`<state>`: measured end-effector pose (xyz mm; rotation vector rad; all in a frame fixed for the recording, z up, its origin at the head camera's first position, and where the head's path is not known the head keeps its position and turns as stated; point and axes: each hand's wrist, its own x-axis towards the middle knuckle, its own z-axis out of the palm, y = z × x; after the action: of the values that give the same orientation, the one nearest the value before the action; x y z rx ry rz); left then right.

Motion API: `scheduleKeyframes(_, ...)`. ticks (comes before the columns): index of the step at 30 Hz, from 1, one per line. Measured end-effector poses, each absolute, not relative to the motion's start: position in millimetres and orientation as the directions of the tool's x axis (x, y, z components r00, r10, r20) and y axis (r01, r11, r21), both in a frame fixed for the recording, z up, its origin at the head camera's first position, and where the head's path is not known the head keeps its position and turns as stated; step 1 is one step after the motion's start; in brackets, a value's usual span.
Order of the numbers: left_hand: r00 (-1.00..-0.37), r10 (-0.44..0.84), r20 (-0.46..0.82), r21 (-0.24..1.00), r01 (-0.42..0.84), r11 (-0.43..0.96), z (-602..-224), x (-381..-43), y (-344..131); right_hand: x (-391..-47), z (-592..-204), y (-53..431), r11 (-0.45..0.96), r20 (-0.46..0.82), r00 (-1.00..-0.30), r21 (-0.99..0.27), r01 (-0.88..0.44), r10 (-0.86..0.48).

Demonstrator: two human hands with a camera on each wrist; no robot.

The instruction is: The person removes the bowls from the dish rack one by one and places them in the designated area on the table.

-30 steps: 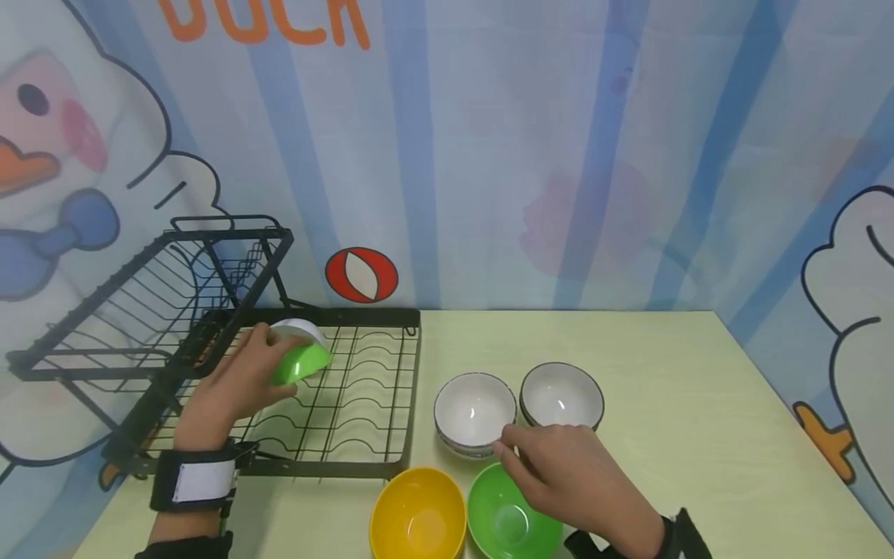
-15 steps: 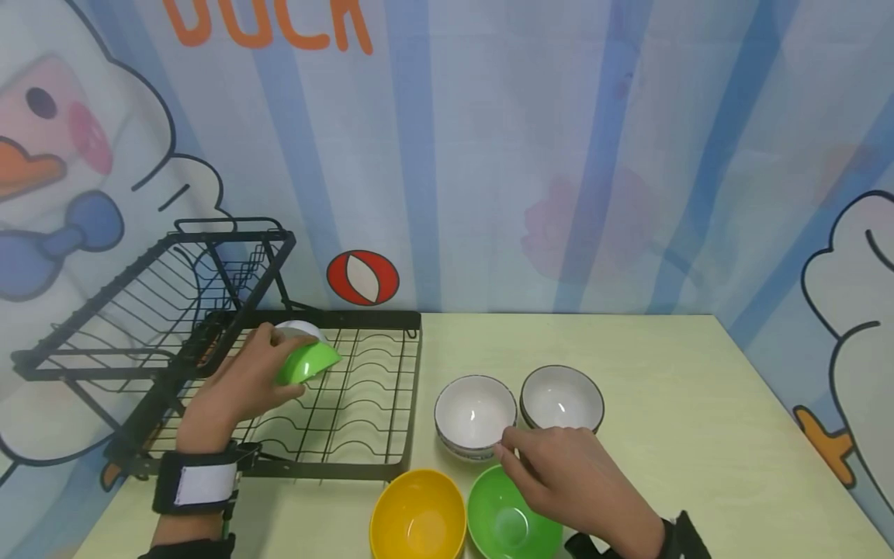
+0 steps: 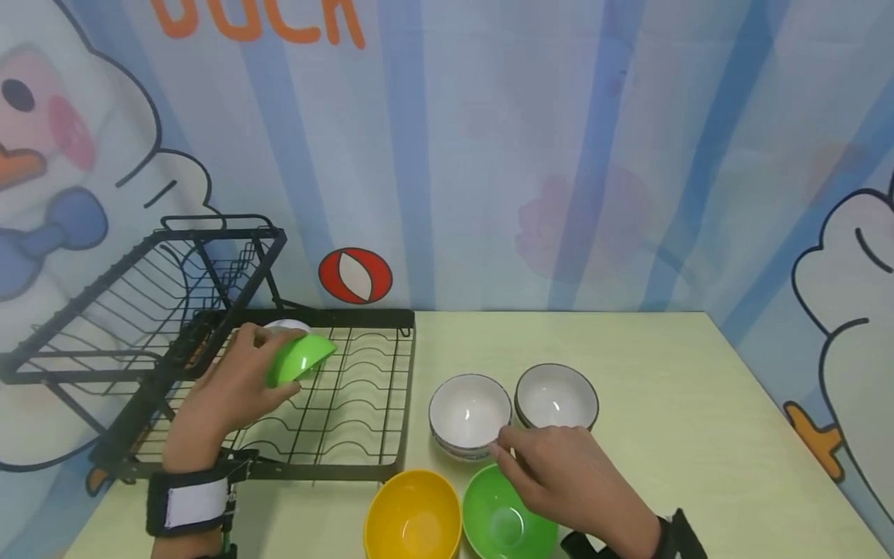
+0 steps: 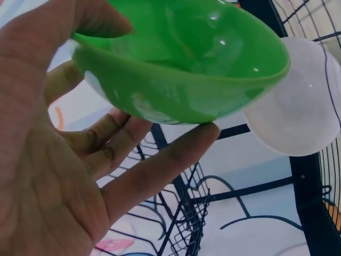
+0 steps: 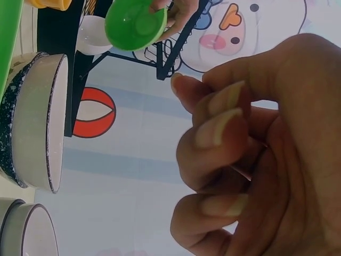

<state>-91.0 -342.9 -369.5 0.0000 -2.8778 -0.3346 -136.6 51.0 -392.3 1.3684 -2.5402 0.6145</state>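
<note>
A green bowl (image 3: 302,359) is tilted on its side above the drying rack's lower tray. My left hand (image 3: 233,384) holds it, with the thumb over the rim and fingertips under the outside in the left wrist view. Just behind it a white bowl (image 4: 298,101) stands in the rack (image 3: 363,415), mostly hidden from the head view. My right hand (image 3: 566,477) hovers over a second green bowl (image 3: 506,520), fingers loosely curled around nothing. By its fingertips is a white bowl with a dark rim (image 3: 469,411).
A yellow bowl (image 3: 412,516) sits left of the green one at the table's front. Another white bowl (image 3: 556,394) stands at the right. The rack's raised upper tier (image 3: 140,310) rises at the left, and a printed curtain (image 3: 475,155) hangs behind the table (image 3: 656,404).
The held green bowl has shifted slightly right over the rack and covers more of the white bowl behind it. The right hand has stayed in place.
</note>
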Motion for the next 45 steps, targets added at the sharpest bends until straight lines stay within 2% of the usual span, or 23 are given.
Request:
scheduleKeyframes(12, -0.919, 0.005, 0.394, 0.179, 0.082, 0.980, -373.4, -80.1, -333.8, -141.9, -394.8, 49.6, 0.485, 0.365, -0.553, -0.266, -0.833, -0.749)
scheduleKeyframes(25, -0.883, 0.033, 0.468, 0.129, 0.105, 0.986, -377.3, -73.5, -328.0, -139.9, -395.7, 52.0, 0.517, 0.319, -0.590, -0.289, -0.806, -0.741)
scheduleKeyframes(45, -0.841, 0.106, 0.530, 0.039, 0.150, 0.988, -361.6, -82.0, -311.3, -140.7, -387.2, 56.5, 0.541, 0.351, -0.611, -0.285, -0.791, -0.709)
